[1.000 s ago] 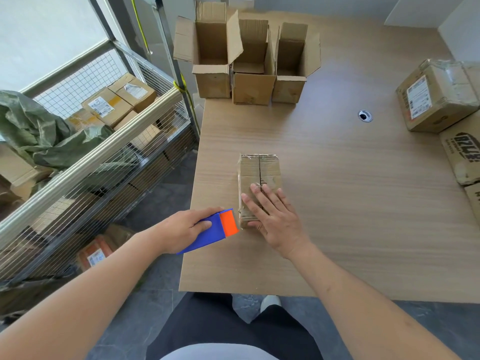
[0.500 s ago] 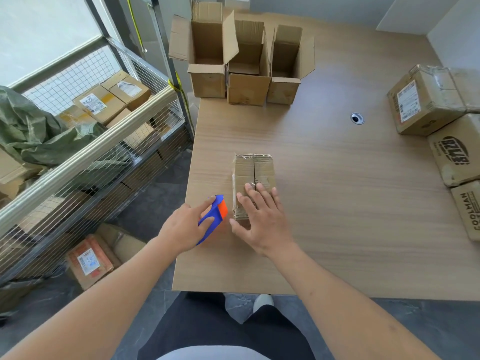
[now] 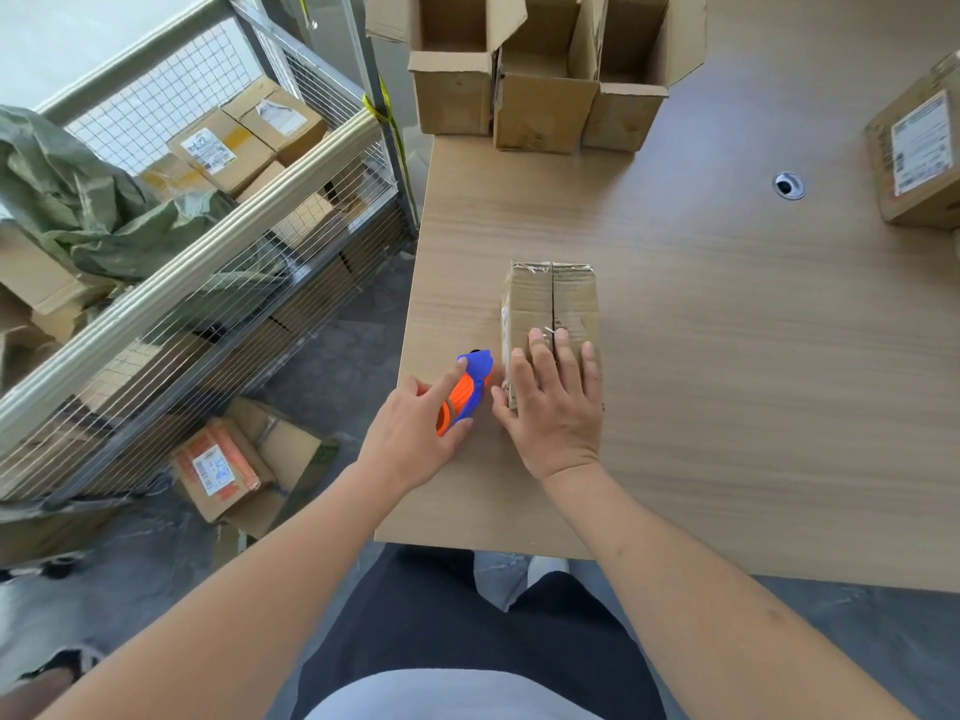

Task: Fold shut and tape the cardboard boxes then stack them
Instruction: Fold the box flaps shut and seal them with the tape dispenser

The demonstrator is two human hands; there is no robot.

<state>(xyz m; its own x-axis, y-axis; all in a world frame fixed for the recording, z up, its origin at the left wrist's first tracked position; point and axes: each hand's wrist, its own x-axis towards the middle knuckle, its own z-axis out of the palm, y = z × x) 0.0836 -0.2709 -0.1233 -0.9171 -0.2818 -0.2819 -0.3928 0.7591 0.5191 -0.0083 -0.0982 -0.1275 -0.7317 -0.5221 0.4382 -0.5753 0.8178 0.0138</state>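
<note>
Open boxes (image 3: 540, 90) along table's (image 3: 727, 407) far edge

Blue-and-orange tape dispenser (image 3: 466, 389), brown box (image 3: 550, 304)

No legible text; shipping labels (image 3: 922, 142) too blurred.

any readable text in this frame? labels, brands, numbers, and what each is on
Nothing can be read.
Sealed box, table's right edge: white label, print blurred.
Boxes in wire cage: white labels, too small to read.
Orange box on floor: label too small.
Folded box under right hand: no print seen.
</note>
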